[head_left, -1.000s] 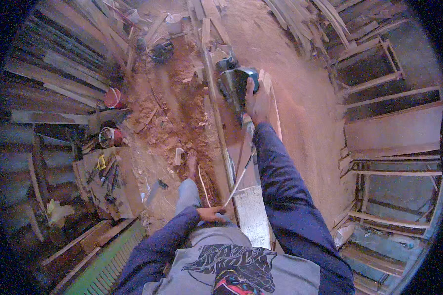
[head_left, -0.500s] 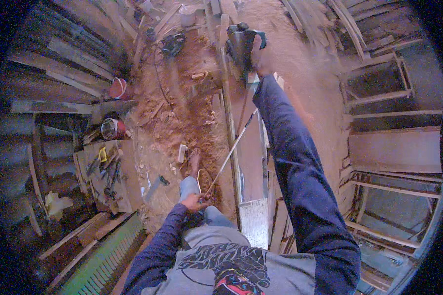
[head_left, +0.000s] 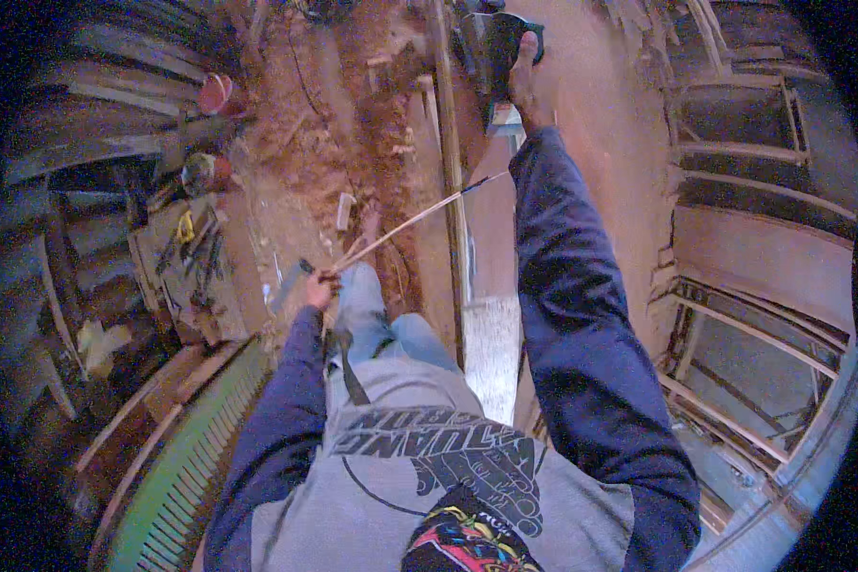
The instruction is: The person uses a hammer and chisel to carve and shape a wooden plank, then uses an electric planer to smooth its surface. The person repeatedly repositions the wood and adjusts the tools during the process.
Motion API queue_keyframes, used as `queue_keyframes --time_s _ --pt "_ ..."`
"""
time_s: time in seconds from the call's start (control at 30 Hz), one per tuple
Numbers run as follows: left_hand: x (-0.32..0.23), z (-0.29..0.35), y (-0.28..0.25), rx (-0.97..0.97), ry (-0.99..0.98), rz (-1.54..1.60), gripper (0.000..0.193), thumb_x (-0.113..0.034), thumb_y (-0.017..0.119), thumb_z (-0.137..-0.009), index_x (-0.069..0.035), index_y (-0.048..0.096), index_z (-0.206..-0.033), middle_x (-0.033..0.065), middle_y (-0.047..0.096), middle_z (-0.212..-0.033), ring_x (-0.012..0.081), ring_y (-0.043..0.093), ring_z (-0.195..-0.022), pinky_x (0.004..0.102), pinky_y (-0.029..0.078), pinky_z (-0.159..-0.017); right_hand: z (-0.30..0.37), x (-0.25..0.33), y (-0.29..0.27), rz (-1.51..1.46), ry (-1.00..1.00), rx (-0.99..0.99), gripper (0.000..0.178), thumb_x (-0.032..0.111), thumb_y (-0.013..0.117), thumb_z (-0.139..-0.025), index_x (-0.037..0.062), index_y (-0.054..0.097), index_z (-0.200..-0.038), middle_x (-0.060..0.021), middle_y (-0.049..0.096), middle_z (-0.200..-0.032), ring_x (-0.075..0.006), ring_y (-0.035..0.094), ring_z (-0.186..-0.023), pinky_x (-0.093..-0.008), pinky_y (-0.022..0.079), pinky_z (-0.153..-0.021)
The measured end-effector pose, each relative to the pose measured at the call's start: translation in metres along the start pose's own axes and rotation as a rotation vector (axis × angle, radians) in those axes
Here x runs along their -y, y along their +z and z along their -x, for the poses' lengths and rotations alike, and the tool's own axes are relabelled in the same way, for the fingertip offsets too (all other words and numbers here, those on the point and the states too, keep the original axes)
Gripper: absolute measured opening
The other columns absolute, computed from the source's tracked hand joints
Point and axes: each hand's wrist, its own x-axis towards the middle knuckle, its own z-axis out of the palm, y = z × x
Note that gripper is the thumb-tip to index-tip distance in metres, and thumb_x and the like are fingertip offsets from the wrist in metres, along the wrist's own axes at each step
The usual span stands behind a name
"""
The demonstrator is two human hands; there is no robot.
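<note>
Power tool, dark and blurred, was between 12 and 1 o'clock, over the long board; its long axis ran roughly 12 to 6 along the wood, though which end was its front could not be told.
Reddish floor spread around the board, littered with debris toward 11 o'clock; stacked planks filled 10, wooden frames stood at 3, and a green slatted piece lay at 8. The board, just right of centre, was whitish at its near end. A red bucket sat between 10 and 11. At 1 o'clock the right hand was curled round the tool's handle; at 9 the left hand was closed on a pale cord running toward 2.
</note>
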Motion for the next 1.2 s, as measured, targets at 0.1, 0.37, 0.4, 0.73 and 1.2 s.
queue_keyframes --time_s 0.1,0.37,0.4,0.73,1.2 --pt "0.046 0.001 -0.016 -0.014 -0.092 0.264 0.025 0.001 0.044 -0.091 -0.006 0.064 -0.104 0.0081 0.069 -0.096 0.0207 0.068 -0.071 0.0318 0.051 -0.056 0.079 -0.031 -0.033 0.059 -0.221 -0.07 0.061 0.05 0.042 -0.102 -0.0054 0.056 -0.123 -0.0269 0.062 -0.112 -0.0423 0.058 -0.104 -0.0491 0.047 -0.088" --pt "0.178 0.007 -0.036 0.012 -0.295 0.204 0.029 0.003 0.045 -0.09 -0.007 0.071 -0.098 0.0092 0.07 -0.09 0.0216 0.068 -0.074 0.0348 0.052 -0.056 0.385 -0.082 -0.176 -0.1 0.175 0.034 0.051 0.046 0.046 -0.102 -0.001 0.055 -0.121 -0.0083 0.061 -0.088 -0.0187 0.057 -0.075 -0.035 0.049 -0.065" --pt "0.189 0.01 -0.026 0.075 -0.282 0.214 0.029 0.004 0.045 -0.09 -0.007 0.071 -0.096 0.0094 0.071 -0.089 0.0216 0.068 -0.075 0.0349 0.052 -0.056 0.419 -0.085 -0.193 -0.256 0.433 0.072 0.058 0.05 0.047 -0.1 -0.0034 0.055 -0.12 -0.0123 0.064 -0.081 -0.0223 0.059 -0.069 -0.0373 0.048 -0.062" --pt "0.181 0.026 -0.025 -0.083 -0.057 -0.108 0.033 0.008 0.041 -0.086 -0.005 0.069 -0.099 0.0096 0.07 -0.087 0.0242 0.068 -0.075 0.0366 0.056 -0.063 0.413 -0.068 -0.194 -0.008 0.302 0.136 0.066 0.057 0.048 -0.099 -0.0068 0.058 -0.113 -0.0106 0.06 -0.071 -0.0217 0.058 -0.062 -0.0375 0.047 -0.058" --pt "0.087 0.008 -0.008 -0.25 -0.12 0.292 0.038 0.012 0.039 -0.086 -0.004 0.063 -0.111 0.0116 0.069 -0.102 0.0216 0.067 -0.072 0.0339 0.055 -0.061 0.084 0.044 -0.038 0.038 -0.152 -0.021 0.059 0.053 0.041 -0.101 0.0026 0.059 -0.126 -0.0267 0.066 -0.114 -0.047 0.061 -0.109 -0.0501 0.047 -0.094"
